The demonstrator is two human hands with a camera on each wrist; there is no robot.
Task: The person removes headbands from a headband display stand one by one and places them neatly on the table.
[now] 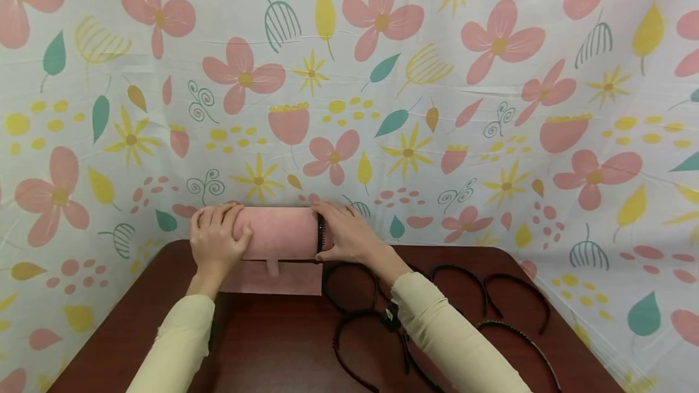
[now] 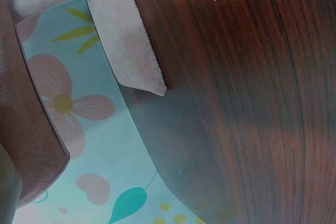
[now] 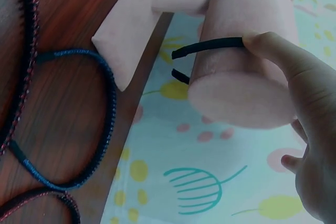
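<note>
A pink velvety headband stand point(image 1: 275, 232) stands near the table's far edge, its thick roll lying sideways on a short post over a flat base point(image 1: 295, 278). Over the left end of the roll curls my left hand point(image 1: 215, 238), thumb on the front. At the right end, my right hand point(image 1: 349, 234) holds a black headband point(image 1: 320, 238) that loops round the roll. The right wrist view shows the thumb on this headband point(image 3: 210, 45), whose two tips stick out past the roll. In the left wrist view the roll point(image 2: 31, 114) and base point(image 2: 126, 45) appear, with the left hand mostly hidden.
Several dark headbands lie on the table's right side, among them a blue one point(image 3: 112, 103) beside the base and another point(image 1: 543, 296) far right. Some pass under the right forearm point(image 1: 442, 326). A flowered cloth point(image 1: 349, 108) hangs behind the brown table point(image 1: 262, 344).
</note>
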